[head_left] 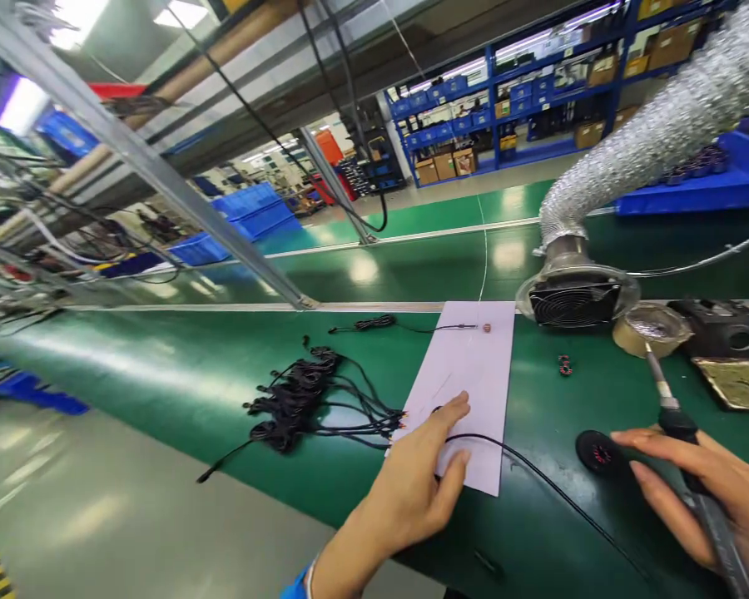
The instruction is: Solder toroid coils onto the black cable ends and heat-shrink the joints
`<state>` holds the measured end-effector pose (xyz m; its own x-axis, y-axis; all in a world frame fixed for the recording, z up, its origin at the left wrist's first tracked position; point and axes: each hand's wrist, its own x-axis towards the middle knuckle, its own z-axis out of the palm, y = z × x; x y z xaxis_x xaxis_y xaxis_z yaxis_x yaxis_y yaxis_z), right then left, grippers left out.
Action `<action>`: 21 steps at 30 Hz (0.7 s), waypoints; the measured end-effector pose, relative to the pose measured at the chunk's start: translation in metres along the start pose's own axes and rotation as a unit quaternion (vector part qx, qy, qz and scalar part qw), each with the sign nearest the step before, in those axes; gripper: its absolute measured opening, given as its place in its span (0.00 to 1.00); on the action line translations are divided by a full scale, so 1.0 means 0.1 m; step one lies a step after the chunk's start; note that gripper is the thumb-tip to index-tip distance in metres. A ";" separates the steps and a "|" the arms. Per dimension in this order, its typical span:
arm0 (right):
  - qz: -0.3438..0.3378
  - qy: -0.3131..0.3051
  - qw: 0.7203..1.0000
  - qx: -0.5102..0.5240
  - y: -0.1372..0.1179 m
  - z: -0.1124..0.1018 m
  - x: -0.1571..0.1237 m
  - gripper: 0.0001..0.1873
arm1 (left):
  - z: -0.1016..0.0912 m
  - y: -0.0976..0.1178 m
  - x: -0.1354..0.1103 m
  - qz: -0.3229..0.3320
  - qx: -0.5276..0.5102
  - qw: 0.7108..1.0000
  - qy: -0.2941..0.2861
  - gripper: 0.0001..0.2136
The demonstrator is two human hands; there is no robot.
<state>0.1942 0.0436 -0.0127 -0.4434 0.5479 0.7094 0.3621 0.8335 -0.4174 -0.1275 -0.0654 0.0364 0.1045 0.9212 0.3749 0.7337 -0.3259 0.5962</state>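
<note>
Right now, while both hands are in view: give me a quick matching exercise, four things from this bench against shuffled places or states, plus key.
Things:
1. soldering iron
2. pale sheet
3. bundled black cables
4. ribbed duct

Places or states:
A. silver, in the picture's upper right
B. held in the right hand
C. on the green bench, left of the sheet
D. partly covered by the left hand

Pairs: 1-B, 2-D, 3-C, 4-A

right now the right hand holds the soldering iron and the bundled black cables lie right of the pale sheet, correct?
The side is wrong: in the head view, the bundled black cables lie left of the pale sheet. The right hand holds the soldering iron.
</note>
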 end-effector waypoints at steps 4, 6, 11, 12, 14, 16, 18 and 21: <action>-0.025 0.031 0.998 0.041 -0.29 0.09 0.15 0.20 | 0.36 0.25 0.09 -0.089 -0.404 0.910 -0.038 0.30; -0.043 0.026 0.995 0.091 -0.44 0.18 0.23 0.19 | 0.50 0.40 0.14 -0.103 -0.538 0.835 -0.060 0.33; -0.103 0.006 0.981 0.163 -0.62 0.35 0.36 0.13 | 0.64 0.69 0.21 -0.166 -0.656 0.728 -0.112 0.40; -0.111 0.004 0.980 0.165 -0.61 0.36 0.37 0.14 | 0.65 0.71 0.21 -0.178 -0.661 0.720 -0.114 0.41; -0.115 -0.005 0.979 0.169 -0.59 0.36 0.37 0.14 | 0.64 0.73 0.21 -0.192 -0.661 0.717 -0.112 0.41; -0.114 -0.017 0.979 0.170 -0.56 0.33 0.38 0.15 | 0.65 0.73 0.22 -0.192 -0.654 0.723 -0.113 0.39; -0.118 -0.024 0.981 0.153 -0.53 0.29 0.40 0.14 | 0.66 0.72 0.26 -0.181 -0.639 0.735 -0.136 0.38; -0.112 -0.046 0.985 0.124 -0.51 0.20 0.42 0.12 | 0.70 0.70 0.35 -0.149 -0.506 0.827 -0.195 0.35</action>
<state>0.1409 0.0256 0.0266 -0.5657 0.3424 0.7501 0.0399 0.9200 -0.3898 -0.0252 -0.0416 0.0416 0.3745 0.9266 -0.0351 -0.1512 0.0984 0.9836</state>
